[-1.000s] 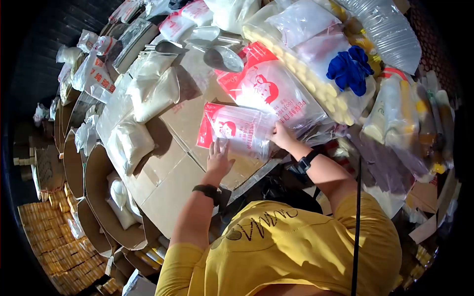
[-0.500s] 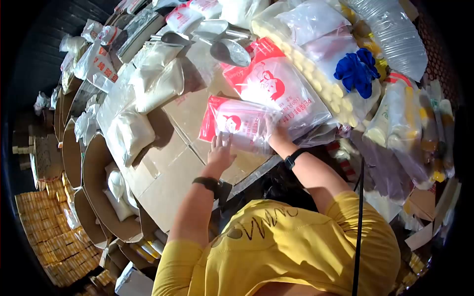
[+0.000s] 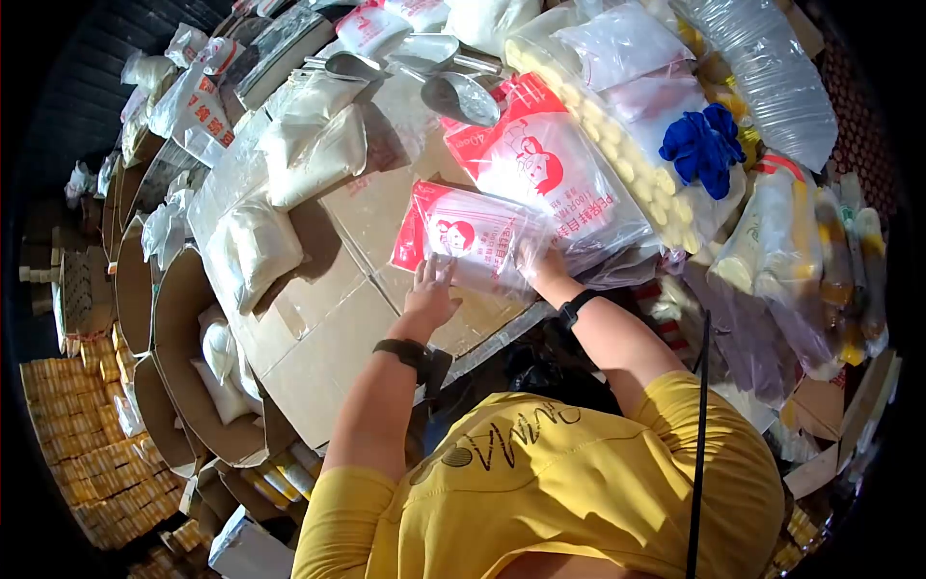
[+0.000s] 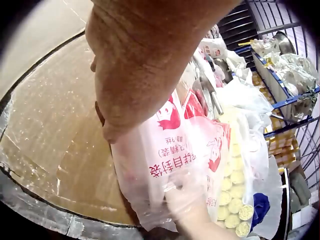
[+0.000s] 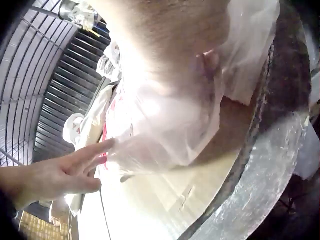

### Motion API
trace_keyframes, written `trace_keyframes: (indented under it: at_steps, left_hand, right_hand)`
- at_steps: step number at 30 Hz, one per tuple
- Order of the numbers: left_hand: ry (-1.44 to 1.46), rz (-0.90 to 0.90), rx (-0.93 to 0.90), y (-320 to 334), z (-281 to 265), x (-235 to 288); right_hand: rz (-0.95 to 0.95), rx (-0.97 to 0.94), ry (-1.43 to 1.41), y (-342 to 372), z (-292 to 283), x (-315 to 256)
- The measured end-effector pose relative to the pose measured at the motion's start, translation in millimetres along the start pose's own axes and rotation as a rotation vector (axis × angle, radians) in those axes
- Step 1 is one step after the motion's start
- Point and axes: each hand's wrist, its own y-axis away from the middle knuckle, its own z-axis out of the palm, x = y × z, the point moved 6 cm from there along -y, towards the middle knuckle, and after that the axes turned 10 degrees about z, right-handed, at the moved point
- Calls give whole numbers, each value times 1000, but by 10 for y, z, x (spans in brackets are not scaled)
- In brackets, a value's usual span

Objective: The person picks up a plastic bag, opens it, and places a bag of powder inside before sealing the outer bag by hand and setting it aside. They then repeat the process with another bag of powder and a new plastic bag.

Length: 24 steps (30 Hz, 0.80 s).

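Note:
A clear plastic packet [image 3: 473, 234] with a red end and a red printed face lies on the cardboard-covered table, slightly tilted. My left hand [image 3: 430, 289] rests its straight fingers on the packet's near left edge; in the right wrist view those fingers [image 5: 102, 147] touch the plastic, thumb apart. At the packet's right end, my right hand [image 3: 542, 266] is inside the translucent plastic. The left wrist view shows this right hand [image 4: 186, 199] through the film; whether its fingers pinch anything inside I cannot tell. A larger printed packet [image 3: 535, 164] lies just beyond.
Metal scoops [image 3: 461, 99] lie at the back. White filled bags [image 3: 253, 246] sit on the left of the table. A long bag of pale yellow rounds [image 3: 617, 145] and blue gloves [image 3: 702, 150] lie at the right. Open cardboard drums [image 3: 198, 372] stand beside the table at left.
My right hand has gone from gripping the packet's right end to reaching in under its plastic. My left hand stays by the packet's near left edge. The head view has shifted slightly.

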Motion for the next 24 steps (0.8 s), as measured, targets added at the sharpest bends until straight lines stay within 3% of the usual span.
trace_keyframes:
  at_steps: [3, 6, 9, 11, 14, 17, 21, 24]
  left_hand:
    - [-1, 16, 17, 17, 12, -32]
    - [-3, 13, 39, 15, 60, 1]
    - [23, -11, 70, 21, 16, 6]
    - [55, 0, 81, 50, 43, 1]
    - [167, 47, 136, 125, 36, -7]
    - [189, 136, 278, 166, 89, -80]
    - [175, 146, 332, 258, -52, 10]
    - [71, 201, 353, 229, -102, 107]
  right_hand:
    - [90, 60, -178, 119, -280, 50]
    - [4, 353, -70, 223, -545, -101]
    - [103, 196, -49, 66, -236, 4]
    - [39, 142, 48, 133, -275, -62]
    - [186, 26, -218, 170, -381, -61]
    - [69, 134, -488, 254, -410, 96]
    - [-234, 177, -412, 518, -1013, -41]
    - [-176, 182, -337, 574, -1087, 184]
